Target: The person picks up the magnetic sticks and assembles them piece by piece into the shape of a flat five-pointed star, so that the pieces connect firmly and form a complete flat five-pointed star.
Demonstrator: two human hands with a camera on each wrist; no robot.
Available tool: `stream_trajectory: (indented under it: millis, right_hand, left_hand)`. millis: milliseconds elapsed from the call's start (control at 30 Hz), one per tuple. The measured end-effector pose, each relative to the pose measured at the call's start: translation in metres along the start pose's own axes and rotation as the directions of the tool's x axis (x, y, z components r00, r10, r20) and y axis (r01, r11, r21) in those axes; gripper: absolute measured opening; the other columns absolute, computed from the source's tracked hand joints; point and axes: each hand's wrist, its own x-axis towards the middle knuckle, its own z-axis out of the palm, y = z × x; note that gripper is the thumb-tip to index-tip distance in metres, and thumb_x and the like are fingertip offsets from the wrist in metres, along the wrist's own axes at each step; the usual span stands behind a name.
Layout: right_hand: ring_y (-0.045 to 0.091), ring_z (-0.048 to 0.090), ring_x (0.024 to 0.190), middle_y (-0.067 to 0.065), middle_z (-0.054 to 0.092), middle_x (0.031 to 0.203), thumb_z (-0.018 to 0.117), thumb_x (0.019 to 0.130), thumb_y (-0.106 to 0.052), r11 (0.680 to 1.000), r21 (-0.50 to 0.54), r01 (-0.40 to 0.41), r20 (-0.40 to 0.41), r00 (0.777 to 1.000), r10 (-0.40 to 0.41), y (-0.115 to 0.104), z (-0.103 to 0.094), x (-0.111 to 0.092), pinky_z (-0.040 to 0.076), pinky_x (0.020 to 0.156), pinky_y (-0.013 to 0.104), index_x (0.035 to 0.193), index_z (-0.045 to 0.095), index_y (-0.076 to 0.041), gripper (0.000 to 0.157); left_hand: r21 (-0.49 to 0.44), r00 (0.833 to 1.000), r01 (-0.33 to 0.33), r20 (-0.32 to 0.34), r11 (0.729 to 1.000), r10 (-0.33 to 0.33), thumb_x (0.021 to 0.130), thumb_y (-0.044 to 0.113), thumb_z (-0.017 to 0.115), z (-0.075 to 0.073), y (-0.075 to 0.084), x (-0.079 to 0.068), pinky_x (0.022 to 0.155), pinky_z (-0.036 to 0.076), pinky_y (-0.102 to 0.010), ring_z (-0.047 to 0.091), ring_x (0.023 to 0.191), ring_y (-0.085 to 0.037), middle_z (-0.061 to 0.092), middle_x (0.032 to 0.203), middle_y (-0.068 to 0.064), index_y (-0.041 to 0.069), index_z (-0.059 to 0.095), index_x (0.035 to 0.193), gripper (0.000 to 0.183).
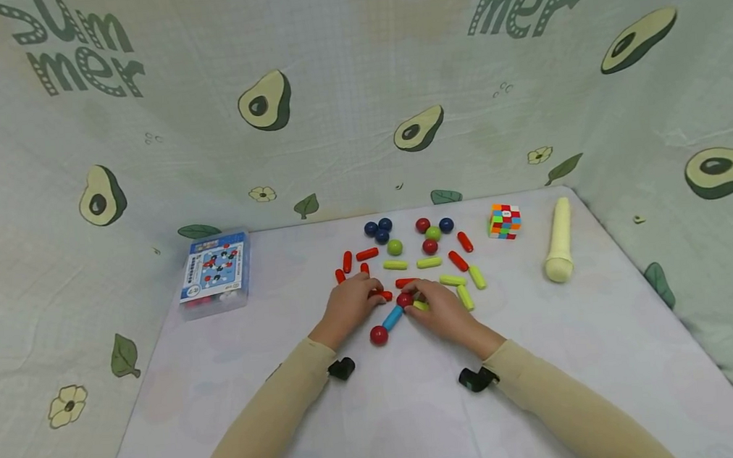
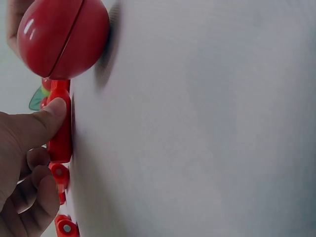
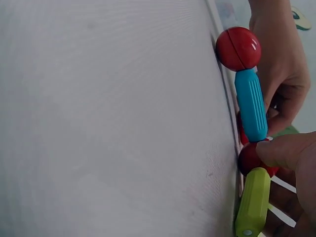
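My left hand point(image 1: 349, 305) pinches a red rod point(image 2: 60, 131) between thumb and fingers, low over the table. Opposite it, my right hand point(image 1: 444, 311) holds a red ball point(image 1: 404, 299), its thumb pressed on the ball in the right wrist view. A blue rod point(image 3: 251, 106) links this ball to a second red ball point(image 3: 239, 48), which lies nearer to me. Against the held ball stands a yellow-green rod point(image 3: 254, 202), apparently attached. The red rod's tip points toward the held ball; whether they touch cannot be told.
Loose red rods point(image 1: 366, 254) and yellow-green rods point(image 1: 429, 262) lie beyond the hands. Behind them sit dark blue balls point(image 1: 382, 236), green balls point(image 1: 395, 247) and red balls point(image 1: 430, 246). A plastic box point(image 1: 216, 275) stands left; a puzzle cube point(image 1: 505, 221) and a cream microphone-shaped object point(image 1: 560, 241) stand right.
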Motion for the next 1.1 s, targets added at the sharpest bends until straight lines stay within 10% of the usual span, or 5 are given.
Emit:
stream_trajectory:
  millis: [467, 733, 1100]
  right_hand:
    - [0.020, 0.060, 0.107, 0.001, 0.065, 0.125, 0.073, 0.096, -0.023, 0.999, 0.027, 0.019, -0.001, 1.000, -0.019, 0.004, 0.000, 0.004, 0.053, 0.095, 0.040, 0.131, 0.064, -0.017, 0.037]
    - [0.021, 0.060, 0.108, 0.001, 0.065, 0.125, 0.073, 0.096, -0.021, 0.999, 0.037, 0.018, -0.006, 1.000, -0.018, 0.006, 0.000, 0.011, 0.052, 0.096, 0.041, 0.130, 0.065, -0.017, 0.035]
    - [0.022, 0.059, 0.111, 0.001, 0.065, 0.127, 0.072, 0.097, -0.021, 0.999, 0.052, 0.004, 0.004, 1.000, -0.004, 0.004, -0.001, 0.018, 0.051, 0.099, 0.042, 0.131, 0.064, -0.016, 0.036]
  left_hand:
    - [-0.146, 0.988, 0.145, -0.038, 0.979, -0.152, 0.090, 0.036, 0.079, -0.012, -0.017, -0.031, 0.069, 0.051, -0.028, 0.056, 0.076, -0.014, 0.062, 0.082, 0.004, 0.015, 0.074, 0.107, 0.027]
    - [-0.307, 0.961, 0.275, 0.101, 0.911, -0.256, 0.090, 0.033, 0.078, -0.018, -0.022, -0.046, 0.067, 0.051, -0.027, 0.057, 0.073, -0.016, 0.061, 0.077, 0.003, 0.013, 0.069, 0.099, 0.024]
    - [-0.422, 0.943, 0.311, 0.250, 0.852, -0.221, 0.089, 0.028, 0.079, -0.019, -0.017, -0.062, 0.067, 0.053, -0.029, 0.060, 0.073, -0.015, 0.065, 0.079, 0.003, 0.012, 0.070, 0.100, 0.022]
